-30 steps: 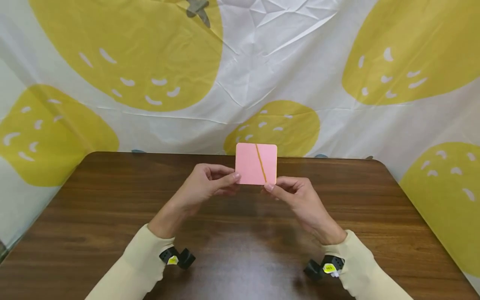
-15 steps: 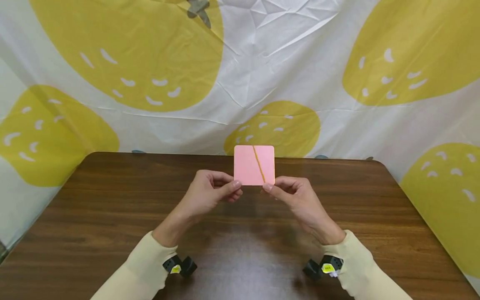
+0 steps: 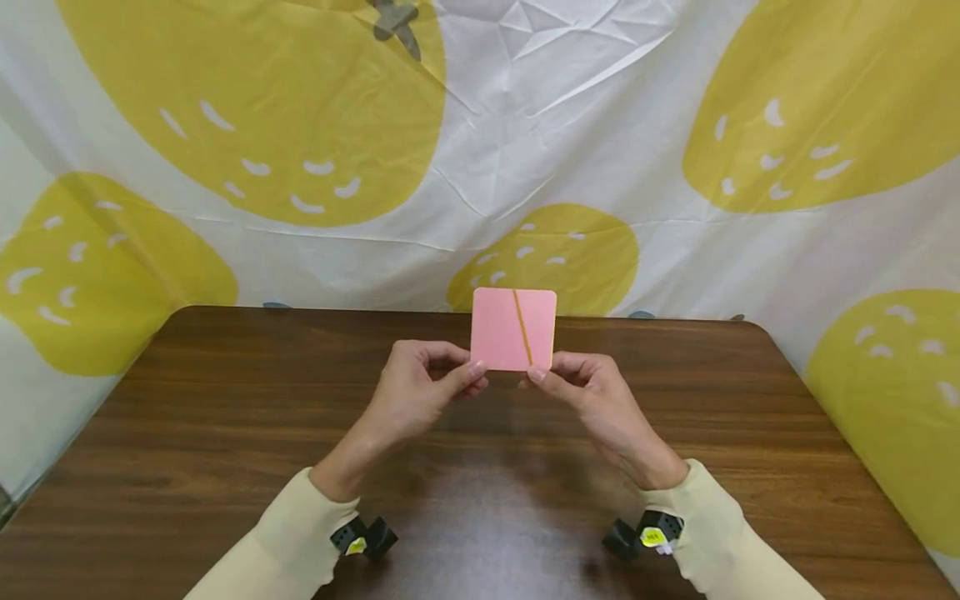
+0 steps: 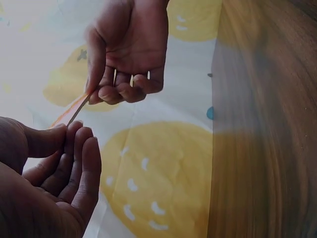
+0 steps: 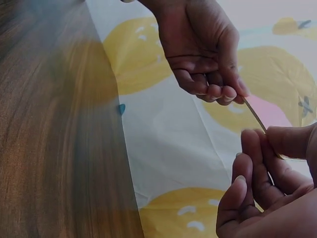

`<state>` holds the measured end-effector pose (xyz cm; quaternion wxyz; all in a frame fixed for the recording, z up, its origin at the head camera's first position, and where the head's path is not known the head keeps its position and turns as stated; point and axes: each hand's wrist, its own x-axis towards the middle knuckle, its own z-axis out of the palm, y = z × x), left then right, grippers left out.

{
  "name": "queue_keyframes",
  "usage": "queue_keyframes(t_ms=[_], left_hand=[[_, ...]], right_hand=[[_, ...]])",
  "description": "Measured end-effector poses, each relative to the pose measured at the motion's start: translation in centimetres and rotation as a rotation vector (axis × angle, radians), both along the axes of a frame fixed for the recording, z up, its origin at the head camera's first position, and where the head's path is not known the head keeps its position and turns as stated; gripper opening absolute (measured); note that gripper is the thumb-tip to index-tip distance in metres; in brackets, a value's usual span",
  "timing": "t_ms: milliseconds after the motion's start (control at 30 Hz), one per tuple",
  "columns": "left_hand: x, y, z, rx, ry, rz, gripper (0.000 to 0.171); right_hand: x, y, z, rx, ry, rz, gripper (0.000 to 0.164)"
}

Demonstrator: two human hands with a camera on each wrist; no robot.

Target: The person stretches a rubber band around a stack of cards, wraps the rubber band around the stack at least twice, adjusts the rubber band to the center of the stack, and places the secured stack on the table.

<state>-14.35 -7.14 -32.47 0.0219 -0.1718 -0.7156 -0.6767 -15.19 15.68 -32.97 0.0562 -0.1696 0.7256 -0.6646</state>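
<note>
A pink square card (image 3: pixel 498 329) with rounded corners is held upright above the far part of the table. A thin yellow-brown strip, possibly a rubber band (image 3: pixel 522 327), slants across its face. At the lower left corner, my left hand (image 3: pixel 420 387) pinches the card between thumb and fingers. The lower right corner is pinched by my right hand (image 3: pixel 596 396), its thumb by the strip's lower end. Seen almost edge-on in the right wrist view, the card (image 5: pixel 267 111) looks thin and stretches between both hands. The card's back is hidden in the head view.
A dark brown wooden table (image 3: pixel 225 400) lies beneath the hands. Behind it hangs a white cloth (image 3: pixel 360 258) printed with large yellow fruit shapes. Both sleeved wrists wear black camera mounts, one left (image 3: pixel 348 535) and one right (image 3: pixel 660 527).
My left thumb has slid from the card's left edge down to its lower left corner. The card dipped slightly, then rose back. My right hand has kept its grip, hardly moving.
</note>
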Motion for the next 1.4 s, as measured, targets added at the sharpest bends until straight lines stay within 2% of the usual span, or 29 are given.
queue_keyframes(t_ms=[400, 567, 700, 933, 1267, 1400], left_hand=[[0.57, 0.84, 0.55, -0.009, 0.020, 0.007, 0.010], [0.50, 0.87, 0.67, -0.019, 0.007, 0.027, 0.010], [0.52, 0.74, 0.60, -0.017, 0.004, 0.032, 0.011], [0.64, 0.88, 0.38, -0.014, 0.006, 0.021, 0.011], [0.80, 0.86, 0.40, -0.018, -0.001, 0.020, 0.011], [0.82, 0.56, 0.37, -0.015, -0.005, 0.020, 0.012]], right_hand=[[0.17, -0.68, 0.61, 0.017, 0.002, 0.048, 0.022], [0.10, -0.47, 0.70, 0.049, 0.001, -0.001, 0.026], [0.09, -0.11, 0.78, 0.070, 0.013, -0.022, 0.025], [0.05, -0.19, 0.50, 0.069, 0.022, 0.007, 0.023], [0.08, -0.65, 0.34, 0.065, 0.029, 0.001, 0.020], [0.04, -0.32, 0.49, 0.123, 0.070, -0.003, 0.021]])
